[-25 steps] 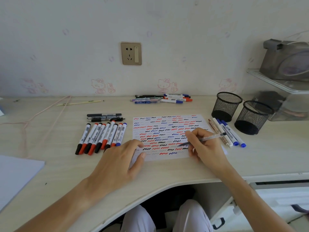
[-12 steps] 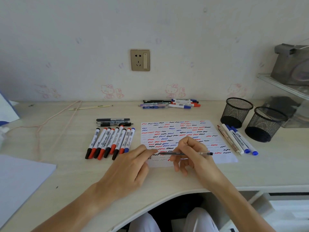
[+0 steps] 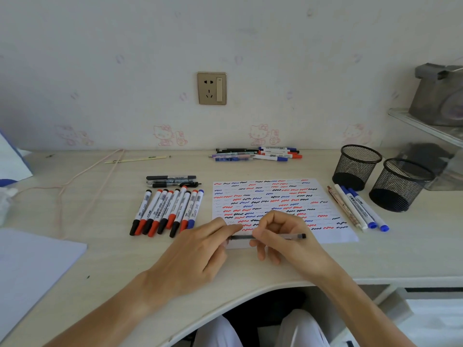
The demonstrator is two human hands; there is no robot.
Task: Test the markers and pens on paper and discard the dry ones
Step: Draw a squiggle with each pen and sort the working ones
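Observation:
A white sheet of paper (image 3: 325,194), covered with red, blue and black squiggles, lies mid-desk. Over its near edge my right hand (image 3: 288,236) holds a clear pen with a black end (image 3: 288,236) level, lying left to right. My left hand (image 3: 200,254) pinches the pen's dark left end between thumb and fingers. A row of several markers with red, black and blue caps (image 3: 167,211) lies left of the paper, with black pens (image 3: 172,181) above it. Three pens (image 3: 358,209) lie right of the paper.
Two black mesh pen cups (image 3: 357,166) (image 3: 400,184) stand at the right. More pens (image 3: 255,154) lie by the wall. A pink cord (image 3: 82,176) and a yellow strip (image 3: 135,160) cross the left side. White sheets (image 3: 32,266) lie at the near left. A clear shelf (image 3: 426,128) is far right.
My right hand lifted the pen from writing on the paper and turned it level. My left hand moved from flat on the paper's corner to the pen's left end.

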